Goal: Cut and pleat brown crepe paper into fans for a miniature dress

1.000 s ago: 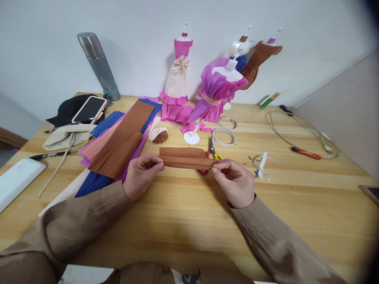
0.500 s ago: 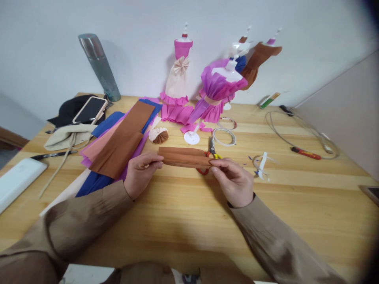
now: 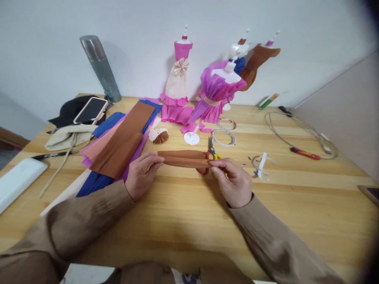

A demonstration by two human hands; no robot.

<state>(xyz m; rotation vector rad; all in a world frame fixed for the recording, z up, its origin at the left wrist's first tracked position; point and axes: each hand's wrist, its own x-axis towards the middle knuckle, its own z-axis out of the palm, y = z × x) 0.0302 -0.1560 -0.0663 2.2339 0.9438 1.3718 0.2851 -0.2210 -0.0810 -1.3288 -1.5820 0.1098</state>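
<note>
At the centre of the frame, we hold the pleated strip of matt brown paper (image 3: 185, 161) lengthwise over the pale wooden table (image 3: 189, 221). Our left hand (image 3: 142, 174) pinches its left end between thumb and fingers; our right hand (image 3: 233, 182) grips the right end likewise. Narrow folds lie stacked along the near edge, with a flatter panel behind. Beyond the right end we see dark-bladed scissors with red and yellow handles (image 3: 211, 145), partly covered. A round cream-and-brown pleated paper rosette (image 3: 159, 136) lies left of centre, just beside layered brown, blue and purple sheets (image 3: 121, 138).
</note>
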